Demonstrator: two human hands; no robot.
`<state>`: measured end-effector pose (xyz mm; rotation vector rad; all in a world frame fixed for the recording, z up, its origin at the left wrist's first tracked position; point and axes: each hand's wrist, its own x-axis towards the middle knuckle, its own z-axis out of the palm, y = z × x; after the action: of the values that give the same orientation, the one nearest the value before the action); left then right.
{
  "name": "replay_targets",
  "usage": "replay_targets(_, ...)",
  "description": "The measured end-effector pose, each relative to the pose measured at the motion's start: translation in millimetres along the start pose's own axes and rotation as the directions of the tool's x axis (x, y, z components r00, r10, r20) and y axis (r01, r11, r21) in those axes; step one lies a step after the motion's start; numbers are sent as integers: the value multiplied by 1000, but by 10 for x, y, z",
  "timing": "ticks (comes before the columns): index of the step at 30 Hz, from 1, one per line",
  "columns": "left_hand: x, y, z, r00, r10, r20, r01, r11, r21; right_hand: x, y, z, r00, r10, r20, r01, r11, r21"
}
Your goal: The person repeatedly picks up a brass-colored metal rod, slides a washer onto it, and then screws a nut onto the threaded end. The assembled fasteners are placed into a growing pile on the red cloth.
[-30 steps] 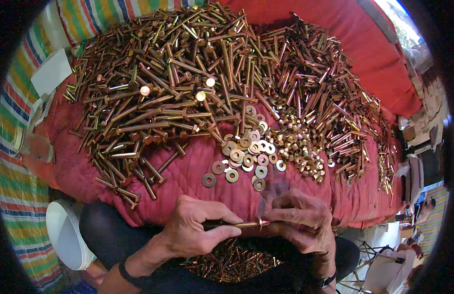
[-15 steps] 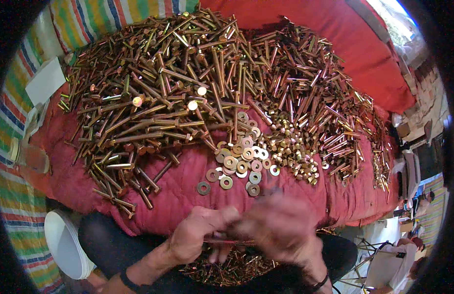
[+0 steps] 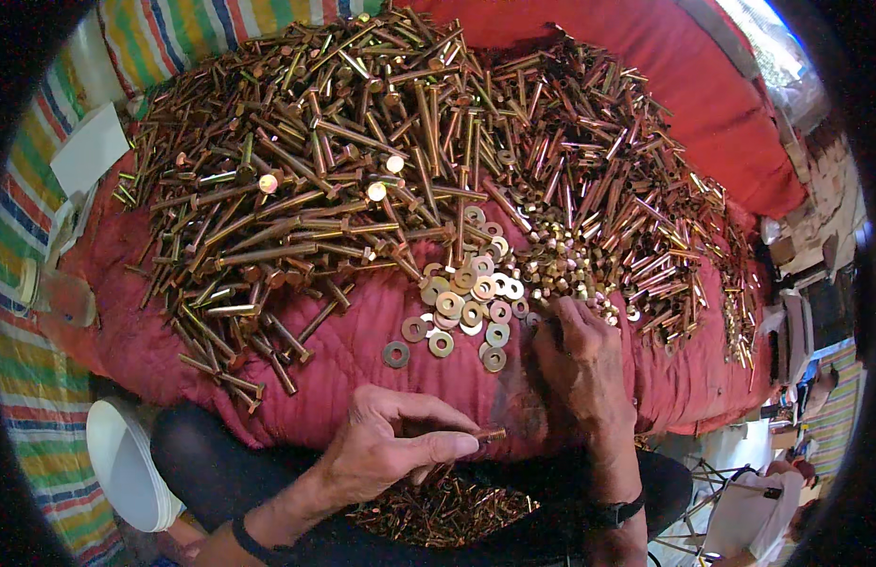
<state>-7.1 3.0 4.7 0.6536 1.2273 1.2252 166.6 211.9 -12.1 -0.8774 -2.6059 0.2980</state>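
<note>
Between the thumb and fingers of my left hand (image 3: pixel 390 439) is a bolt (image 3: pixel 495 434); its threaded end sticks out to the right and the rest is hidden in my grip. My right hand (image 3: pixel 584 364) reaches forward to the near edge of a heap of small nuts (image 3: pixel 561 255). Its fingers are bent down and together, and the tips are partly hidden, so whatever they pinch does not show. Flat round washers (image 3: pixel 449 304) lie loosely piled just left of that hand, on the red padded cloth (image 3: pixel 362 350).
Long bolts (image 3: pixel 305 189) form a large heap at the far left. Shorter metal rods or bolts (image 3: pixel 636 217) are heaped on the right. Finished-looking metal fasteners (image 3: pixel 447 515) gather low between my legs. A white bucket (image 3: pixel 126 463) stands at the left; a folding chair (image 3: pixel 745 515) is at the right.
My right hand has moved away from my left hand, forward and right to the nuts. My left hand stays near its place, and the bolt's threaded end now shows.
</note>
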Motion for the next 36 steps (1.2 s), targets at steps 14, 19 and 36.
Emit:
replay_targets(14, -29, 35, -49, 994, 29, -106, -39, 994, -99, -218, -191, -401, 946, 187, 263, -320, 659, 680)
replay_targets(19, -31, 50, -67, 998, -31, -61, 17, 974, -224, -306, -488, -519, 931, 70, 359, -348, 473, 809)
replay_targets(36, -17, -25, -157, 960, -221, 169, 274, 862, -426, -379, -447, -467, 943, -314, 113, 175, 753, 634)
